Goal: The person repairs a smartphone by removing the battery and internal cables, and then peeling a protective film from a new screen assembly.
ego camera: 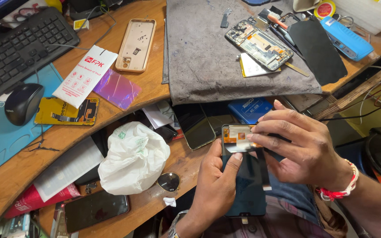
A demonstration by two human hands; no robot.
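- You are holding a phone display panel (245,176) above your lap, below the worktop (111,105) edge, its dark back facing up.
- Your left hand (214,185) is cupping the panel's left edge, thumb pressed on its back, grip closed around it.
- Your right hand (303,147) is pinching at the orange flex strip (236,135) near the top, fingertips closed on it.
- The panel is looking thin, light, stiff and brittle; the edges are the safest hold, and the flex is likely tearing easily.
- An opened phone (259,44) is lying on the grey cloth (199,61) beyond.
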